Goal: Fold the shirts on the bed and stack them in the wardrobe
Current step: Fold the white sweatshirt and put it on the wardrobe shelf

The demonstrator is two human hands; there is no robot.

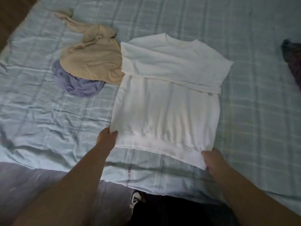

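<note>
Both our hands pinch the white shirt's (164, 101) hem corners, left hand (106, 137) and right hand (213, 160), sleeves folded beyond our grip on the bed (252, 111). Soft, light, floppy cloth; we'd judge corners the best hold.

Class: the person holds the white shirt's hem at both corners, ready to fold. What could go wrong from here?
1. The sleeves folded across the white shirt may slip open when the left hand and right hand lift the hem.
2. The beige shirt touches its edge and might get dragged along.
</note>
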